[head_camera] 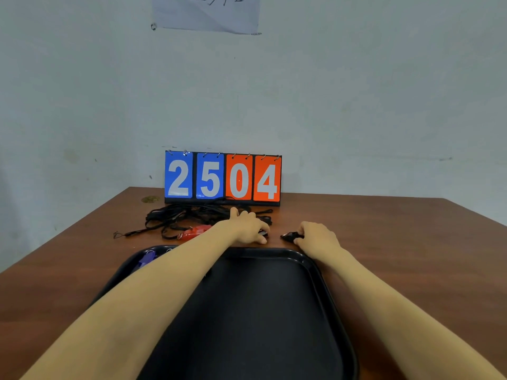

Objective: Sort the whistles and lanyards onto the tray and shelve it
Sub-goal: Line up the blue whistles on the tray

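A black tray (274, 311) lies on the brown table right in front of me. A blue whistle (146, 258) rests in its far left corner. Beyond the tray sits a tangle of black lanyards (186, 215) with red whistles (195, 232) beside it. My left hand (247, 226) reaches past the tray's far rim and closes on a small dark whistle (264, 233), mostly hidden under the fingers. My right hand (318, 235) pinches a black whistle (290, 236) on the table just beyond the tray's far right corner.
A flip scoreboard (222, 177) reading 2504 stands at the table's back edge against the wall. A sheet of paper (205, 13) hangs on the wall above. The table's right edge (477, 212) slants away on the right.
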Demonstrator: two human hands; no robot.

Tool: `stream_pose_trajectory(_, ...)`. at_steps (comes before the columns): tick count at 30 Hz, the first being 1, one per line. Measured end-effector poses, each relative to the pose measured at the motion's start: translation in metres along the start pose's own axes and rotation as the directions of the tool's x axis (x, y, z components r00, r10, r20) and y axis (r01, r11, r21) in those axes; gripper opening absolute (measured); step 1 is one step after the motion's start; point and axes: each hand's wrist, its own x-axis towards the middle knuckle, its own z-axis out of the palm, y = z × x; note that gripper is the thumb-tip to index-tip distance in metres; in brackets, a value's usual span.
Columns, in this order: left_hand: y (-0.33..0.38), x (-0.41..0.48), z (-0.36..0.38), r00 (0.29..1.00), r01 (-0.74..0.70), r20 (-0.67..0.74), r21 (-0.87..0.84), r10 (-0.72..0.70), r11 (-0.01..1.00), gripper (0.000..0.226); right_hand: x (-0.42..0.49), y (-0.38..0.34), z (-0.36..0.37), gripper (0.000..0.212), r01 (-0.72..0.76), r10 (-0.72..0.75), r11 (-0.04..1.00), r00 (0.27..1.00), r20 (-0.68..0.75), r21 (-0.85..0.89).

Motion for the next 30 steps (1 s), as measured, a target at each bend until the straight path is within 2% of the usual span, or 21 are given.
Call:
stream_pose_trajectory(3, 0.0, 0.0, 0.0, 0.998, 0.034, -0.052, -0.088, -0.038, 0.996, 0.039, -0.002, -0.002, 0.0, 0.026, -0.009, 0.009, 1.0, 1.0, -0.014, 0.001)
stream_pose_trajectory(6, -0.001, -0.005, 0.002, 0.975, 0.065, -0.189, -0.274, -0.12, 0.959, 0.037, -0.007, -0.003, 0.0, 0.026, -0.018, 0.02, 0.999, 0.997, -0.072, 0.028)
stream_pose_trajectory(10, 0.0, -0.027, -0.005, 0.916, -0.033, -0.354, -0.535, -0.189, 0.844, 0.033, -0.017, -0.009, -0.01, 0.025, 0.01, 0.006, 0.996, 0.981, -0.194, 0.085)
stream_pose_trajectory(16, 0.005, -0.085, -0.015, 0.878, -0.158, -0.439, -0.646, -0.193, 0.747, 0.033, -0.045, -0.04, -0.036, 0.029, 0.101, -0.03, 0.959, 0.966, -0.259, 0.266)
stream_pose_trajectory(18, 0.006, -0.107, -0.013, 0.874, -0.167, -0.444, -0.655, -0.196, 0.737, 0.034, -0.058, -0.05, -0.042, 0.031, 0.121, -0.052, 0.955, 0.967, -0.249, 0.271)
stream_pose_trajectory(22, 0.006, -0.144, -0.001, 0.888, -0.097, -0.414, -0.599, -0.203, 0.795, 0.036, -0.085, -0.065, -0.043, 0.032, 0.15, -0.095, 0.96, 0.97, -0.226, 0.237)
stream_pose_trajectory(26, 0.003, -0.161, 0.014, 0.913, 0.005, -0.365, -0.44, -0.184, 0.898, 0.039, -0.108, -0.076, -0.038, 0.031, 0.161, -0.117, 0.963, 0.972, -0.204, 0.217)
stream_pose_trajectory(30, -0.001, -0.161, 0.024, 0.916, 0.056, -0.356, -0.339, -0.183, 0.939, 0.037, -0.119, -0.08, -0.034, 0.029, 0.166, -0.128, 0.965, 0.974, -0.186, 0.203)
